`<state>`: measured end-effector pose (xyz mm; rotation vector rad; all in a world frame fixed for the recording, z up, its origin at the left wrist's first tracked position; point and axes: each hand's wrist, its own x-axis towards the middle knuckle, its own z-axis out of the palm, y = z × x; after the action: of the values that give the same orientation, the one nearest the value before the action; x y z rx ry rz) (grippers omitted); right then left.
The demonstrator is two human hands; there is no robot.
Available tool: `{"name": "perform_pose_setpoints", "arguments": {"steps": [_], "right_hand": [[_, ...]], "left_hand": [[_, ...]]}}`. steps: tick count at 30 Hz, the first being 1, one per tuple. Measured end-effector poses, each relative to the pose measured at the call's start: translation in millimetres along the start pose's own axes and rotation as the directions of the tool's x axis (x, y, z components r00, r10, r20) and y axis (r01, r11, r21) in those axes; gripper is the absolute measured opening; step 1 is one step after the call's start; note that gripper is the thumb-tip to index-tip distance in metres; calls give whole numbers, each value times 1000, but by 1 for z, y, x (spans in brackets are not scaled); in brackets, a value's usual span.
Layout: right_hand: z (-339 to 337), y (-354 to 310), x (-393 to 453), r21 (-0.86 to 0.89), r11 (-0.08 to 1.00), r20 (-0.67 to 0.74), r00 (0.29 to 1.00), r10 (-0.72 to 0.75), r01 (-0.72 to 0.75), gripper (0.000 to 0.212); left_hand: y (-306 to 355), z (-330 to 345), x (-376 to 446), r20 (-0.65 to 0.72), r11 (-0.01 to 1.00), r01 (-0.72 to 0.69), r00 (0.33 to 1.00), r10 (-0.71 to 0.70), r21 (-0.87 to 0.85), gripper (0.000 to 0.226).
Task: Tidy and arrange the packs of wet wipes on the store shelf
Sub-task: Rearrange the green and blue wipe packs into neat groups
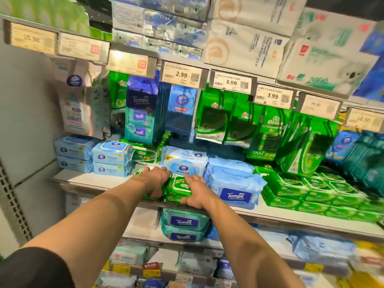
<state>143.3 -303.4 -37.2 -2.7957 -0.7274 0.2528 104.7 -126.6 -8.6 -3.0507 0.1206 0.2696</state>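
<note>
On the far left of the shelf (87,180) I see four pale blue packs (93,155) stacked two by two. They look neat, so I think that part is done.

Next comes my left hand (154,182). Its fingers are straight and lie flat on a green pack (180,189) at the shelf's front edge. It is pressing, not grabbing. My right hand (197,194) rests on the same green pack from the other side, fingers mostly straight, thumb low on the front. Together they hold the pack between them, as if to slide it.

Just behind the green pack sits a light blue pack (184,166) with a round logo. It lies a bit tilted.

To the right, the blue Tempo packs (234,188) are piled crooked and lean over each other. I think these still need fixing.

Farther right, rows of green packs (315,192) lie flat, mostly in line.

So I judge the job about half done: left side tidy, middle still messy.
</note>
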Motion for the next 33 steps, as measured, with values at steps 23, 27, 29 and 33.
{"name": "perform_pose_setpoints", "arguments": {"steps": [23, 27, 29, 33], "right_hand": [[-39, 40, -49, -123, 951, -141, 943, -301, 285, 93], [-47, 71, -77, -72, 902, -126, 893, -432, 426, 95], [-52, 85, -87, -51, 888, -134, 878, -460, 458, 96], [-60, 124, -104, -35, 893, -152, 881, -448, 448, 91]], "left_hand": [[72, -49, -21, -74, 984, 173, 983, -170, 49, 64], [100, -53, -31, -124, 969, 245, 963, -240, 26, 59], [112, -54, -34, -126, 958, 285, 951, -281, 15, 61], [147, -62, -39, -142, 952, 305, 943, -300, 12, 55]]}}
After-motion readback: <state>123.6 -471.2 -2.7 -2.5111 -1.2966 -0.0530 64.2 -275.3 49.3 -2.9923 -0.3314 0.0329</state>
